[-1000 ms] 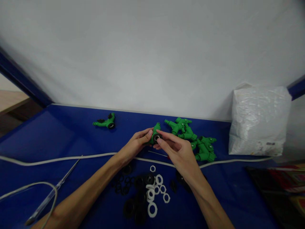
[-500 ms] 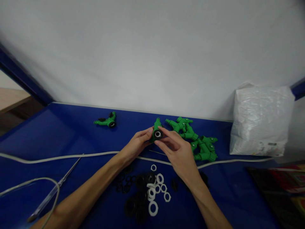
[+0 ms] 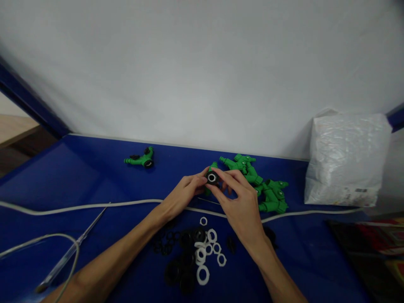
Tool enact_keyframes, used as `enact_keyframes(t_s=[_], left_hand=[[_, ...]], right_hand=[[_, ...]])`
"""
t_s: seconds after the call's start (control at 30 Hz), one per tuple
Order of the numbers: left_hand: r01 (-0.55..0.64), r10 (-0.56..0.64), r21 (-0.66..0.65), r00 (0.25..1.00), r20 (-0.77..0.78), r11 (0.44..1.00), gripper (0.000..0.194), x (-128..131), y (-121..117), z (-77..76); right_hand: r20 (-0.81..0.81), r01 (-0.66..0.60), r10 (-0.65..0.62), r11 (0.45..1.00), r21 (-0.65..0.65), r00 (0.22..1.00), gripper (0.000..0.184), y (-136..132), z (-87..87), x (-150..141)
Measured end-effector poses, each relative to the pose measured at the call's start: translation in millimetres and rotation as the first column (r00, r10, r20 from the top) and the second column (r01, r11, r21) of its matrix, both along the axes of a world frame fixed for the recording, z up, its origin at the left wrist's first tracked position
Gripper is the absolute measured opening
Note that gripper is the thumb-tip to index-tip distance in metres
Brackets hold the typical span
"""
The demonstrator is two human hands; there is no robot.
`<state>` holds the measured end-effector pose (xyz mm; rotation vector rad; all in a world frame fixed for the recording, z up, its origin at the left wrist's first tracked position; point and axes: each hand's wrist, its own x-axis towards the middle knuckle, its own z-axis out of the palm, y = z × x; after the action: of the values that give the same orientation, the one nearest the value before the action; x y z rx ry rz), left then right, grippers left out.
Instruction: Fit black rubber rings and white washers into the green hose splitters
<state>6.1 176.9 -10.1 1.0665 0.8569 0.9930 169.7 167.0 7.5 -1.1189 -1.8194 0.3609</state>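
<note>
Head view: right hand (image 3: 237, 194), thumb and forefinger pinching the black collar (image 3: 216, 182) of a green fitting (image 3: 213, 165); left hand (image 3: 183, 194), fingers and thumb gripping its left side. Fitting: above the blue table (image 3: 101, 176), collar toward camera, white ring in its mouth, green stub upward. Just right: other fittings (image 3: 273, 198), partly behind right hand. Nearer: white rings (image 3: 198, 257), black rings (image 3: 187, 257). Under wrists: cable (image 3: 104, 205). Farther: black-knobbed fitting (image 3: 142, 160), left; package (image 3: 347, 160), right. Held fitting mostly hidden; black rings indistinct; thin rod (image 3: 208, 200) partly covered.
</note>
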Motion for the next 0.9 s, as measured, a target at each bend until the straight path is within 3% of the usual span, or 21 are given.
enact_keyframes(t_s=[0.3,0.9], left_hand=[[0.011,0.037,0.188,0.969,-0.246,0.982,0.046,-4,-1,-5.3],[-0.055,0.122,0.247,0.956,-0.267,0.968,0.042,-1,-5,9.5]], right_hand=[[0.035,-0.050,0.048,0.998,0.049,0.998,0.036,0,-1.2,1],[0.166,-0.146,0.121,0.977,0.153,0.979,0.041,-2,-6.8,3]])
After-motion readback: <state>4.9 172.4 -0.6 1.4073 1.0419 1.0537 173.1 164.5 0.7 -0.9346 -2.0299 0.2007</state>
